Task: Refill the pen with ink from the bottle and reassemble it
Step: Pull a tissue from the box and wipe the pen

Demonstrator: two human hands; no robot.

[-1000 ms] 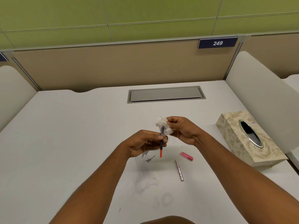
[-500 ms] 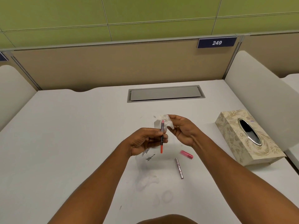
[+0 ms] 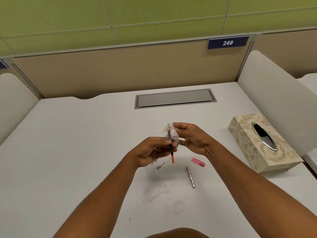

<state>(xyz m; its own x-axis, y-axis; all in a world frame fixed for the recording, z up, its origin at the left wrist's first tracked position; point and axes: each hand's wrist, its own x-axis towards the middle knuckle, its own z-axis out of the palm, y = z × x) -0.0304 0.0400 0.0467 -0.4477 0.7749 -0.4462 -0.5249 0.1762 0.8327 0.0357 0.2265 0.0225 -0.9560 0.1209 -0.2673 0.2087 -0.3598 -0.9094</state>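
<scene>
My left hand (image 3: 152,150) pinches a thin pen insert (image 3: 171,150) upright over the white desk; its lower end is red-orange and its dark upper part reaches a pink tip. My right hand (image 3: 190,138) holds a crumpled white tissue (image 3: 172,133) against the insert's upper end. A silver pen barrel (image 3: 190,176) lies on the desk below the hands. A pink cap (image 3: 198,162) lies just right of it. No ink bottle is in view.
A patterned tissue box (image 3: 248,143) stands at the right. A grey cable hatch (image 3: 175,98) sits in the desk at the back. Ink smudges (image 3: 159,166) mark the desk under my left hand. White side dividers and a tan back panel enclose the desk (image 3: 68,143).
The tissue in my right hand has slid up along the insert, from its middle to its top end, baring the pink tip. Both hands stay in place.
</scene>
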